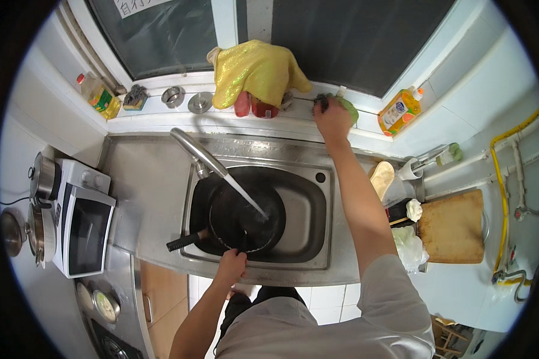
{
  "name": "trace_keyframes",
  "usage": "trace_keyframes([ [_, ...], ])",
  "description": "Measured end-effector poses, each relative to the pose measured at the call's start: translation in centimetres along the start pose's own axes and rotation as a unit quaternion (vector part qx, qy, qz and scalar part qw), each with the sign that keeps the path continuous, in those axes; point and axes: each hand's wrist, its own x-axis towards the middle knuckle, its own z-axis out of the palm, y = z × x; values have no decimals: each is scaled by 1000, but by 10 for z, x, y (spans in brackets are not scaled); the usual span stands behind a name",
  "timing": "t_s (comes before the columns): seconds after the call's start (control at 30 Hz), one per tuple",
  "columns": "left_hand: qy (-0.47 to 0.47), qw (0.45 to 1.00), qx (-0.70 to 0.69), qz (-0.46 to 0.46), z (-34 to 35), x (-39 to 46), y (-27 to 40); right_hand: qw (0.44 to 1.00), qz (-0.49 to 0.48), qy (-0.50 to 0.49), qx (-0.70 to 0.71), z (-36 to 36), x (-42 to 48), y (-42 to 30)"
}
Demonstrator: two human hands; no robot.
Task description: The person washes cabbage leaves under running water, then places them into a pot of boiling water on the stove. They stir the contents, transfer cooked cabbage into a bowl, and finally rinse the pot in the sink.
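Observation:
A dark wok point(233, 211) sits tilted in the left part of the stainless steel sink point(301, 224), its black handle point(183, 242) sticking out over the near left edge. Water runs into it from the metal faucet point(200, 152). My left hand point(232, 265) is closed at the wok's near rim; the exact part under its fingers is partly hidden. My right hand point(334, 119) reaches to the window sill, its fingers around a dark wire scourer point(320, 103). Just right of those fingers is a green object point(350, 110), partly covered by the hand.
A yellow cloth point(256, 67) drapes over red containers point(265, 110) on the sill. Dish soap point(399, 112) stands right, an oil bottle point(99, 96) left. A white microwave point(87, 229) is left of the sink; a wooden cutting board point(453, 226) lies right.

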Motion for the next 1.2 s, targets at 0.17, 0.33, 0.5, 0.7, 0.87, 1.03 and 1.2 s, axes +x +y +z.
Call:
trace_keyframes([
  [0.17, 91, 961, 244, 91, -19, 7, -10, 986, 43, -64, 148, -40, -125, -24],
  [0.33, 185, 911, 344, 134, -41, -4, 1, 880, 256, -340, 211, -1, -289, 0],
  [0.5, 217, 829, 513, 42, -91, 17, -25, 687, 486, -391, 372, -4, -344, -24],
  [0.7, 276, 821, 442, 233, -105, 42, 51, 586, 584, -315, 465, 19, -363, -20],
  [0.87, 184, 841, 341, 377, -106, 118, 106, 909, 45, -372, 182, -13, -383, 2],
  [1.03, 278, 796, 326, 427, -197, 285, 54, 652, 496, -414, 398, -41, -346, -4],
  [1.2, 309, 714, 457, 432, -162, 272, 74, 679, 494, -384, 384, -36, -376, 3],
])
